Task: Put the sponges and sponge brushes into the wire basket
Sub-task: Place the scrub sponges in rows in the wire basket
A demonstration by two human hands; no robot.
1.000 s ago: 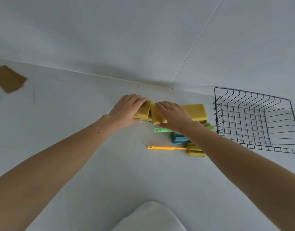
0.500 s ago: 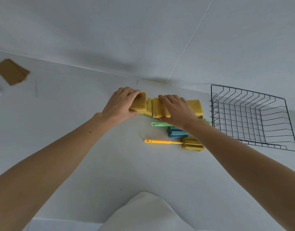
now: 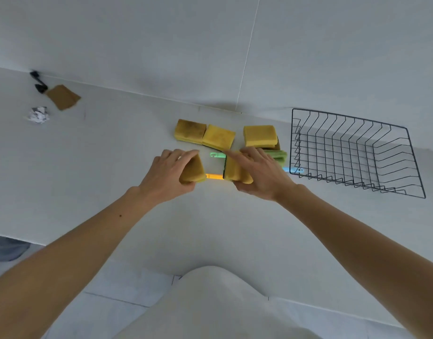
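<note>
Overhead, a pale table (image 3: 112,155) meets a plain white wall (image 3: 161,45).

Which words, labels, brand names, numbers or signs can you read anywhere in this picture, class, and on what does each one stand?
None can be read: no print shows on the yellow sponges, the wire basket or the brush handles.
The crumpled paper has dark marks, too small and blurred to read.
The brown card looks blank.
</note>
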